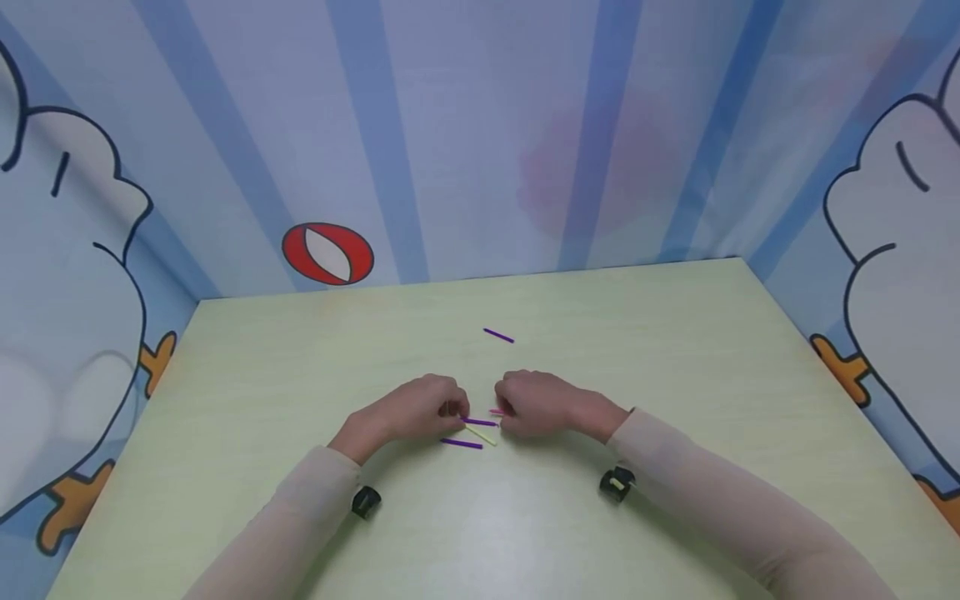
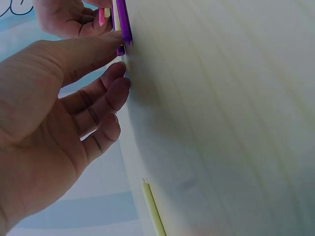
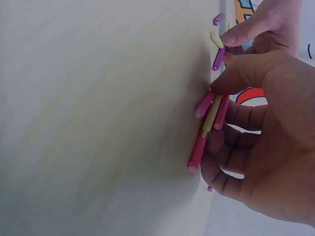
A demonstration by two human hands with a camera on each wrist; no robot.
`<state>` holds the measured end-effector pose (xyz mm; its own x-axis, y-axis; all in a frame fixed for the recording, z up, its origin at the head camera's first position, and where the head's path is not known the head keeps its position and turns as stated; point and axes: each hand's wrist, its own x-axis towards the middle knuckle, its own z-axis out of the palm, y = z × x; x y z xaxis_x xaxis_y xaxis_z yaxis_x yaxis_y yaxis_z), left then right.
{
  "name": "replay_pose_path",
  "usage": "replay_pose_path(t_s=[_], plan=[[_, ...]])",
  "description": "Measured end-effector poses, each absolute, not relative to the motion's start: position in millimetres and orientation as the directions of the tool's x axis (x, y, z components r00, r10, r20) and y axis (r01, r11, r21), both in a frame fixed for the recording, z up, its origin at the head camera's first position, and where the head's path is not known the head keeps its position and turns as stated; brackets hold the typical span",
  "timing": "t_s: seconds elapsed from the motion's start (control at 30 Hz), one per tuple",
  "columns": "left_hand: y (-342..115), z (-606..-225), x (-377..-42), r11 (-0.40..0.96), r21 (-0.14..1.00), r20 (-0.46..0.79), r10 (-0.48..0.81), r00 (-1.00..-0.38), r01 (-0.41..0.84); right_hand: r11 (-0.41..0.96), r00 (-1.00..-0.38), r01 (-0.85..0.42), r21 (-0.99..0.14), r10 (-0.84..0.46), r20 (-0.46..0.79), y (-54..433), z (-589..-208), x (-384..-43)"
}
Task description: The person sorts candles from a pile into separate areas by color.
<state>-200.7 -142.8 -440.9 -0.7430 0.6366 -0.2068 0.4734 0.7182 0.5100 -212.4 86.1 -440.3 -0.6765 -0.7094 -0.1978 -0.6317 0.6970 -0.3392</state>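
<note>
In the head view my left hand [image 1: 429,406] pinches the end of a thin purple candle [image 1: 480,422] between thumb and fingertips, low over the table. A yellow candle [image 1: 482,435] runs slantwise just below it, and a second purple candle [image 1: 461,443] lies nearer me. My right hand [image 1: 538,404] is close opposite, back of the hand up. The right wrist view shows it holding a small bunch under the thumb: a yellow candle [image 3: 212,115] among several pink ones, with a long pink candle [image 3: 196,153] lowest. Part of that bunch is hidden by the fingers.
A lone purple candle [image 1: 498,335] lies farther back on the pale table [image 1: 637,333]. Another yellow candle [image 2: 154,209] lies on the tabletop in the left wrist view. Printed cartoon walls [image 1: 480,142] enclose the back and sides.
</note>
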Motion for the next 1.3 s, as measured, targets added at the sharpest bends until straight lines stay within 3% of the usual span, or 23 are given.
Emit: replay_pose_path(t_s=[0.7,1.3], plan=[[-144,-445,-201,0.686,0.531,-0.174,0.662,-0.729,0.497,0.653,-0.696,-0.581,-0.486,-0.708,-0.12,80,-435,-217],[-144,-442,-201,0.691,0.537,-0.173,0.651,-0.739,0.484,0.647,-0.733,-0.586,-0.488,-0.68,-0.02,74,-421,-219]])
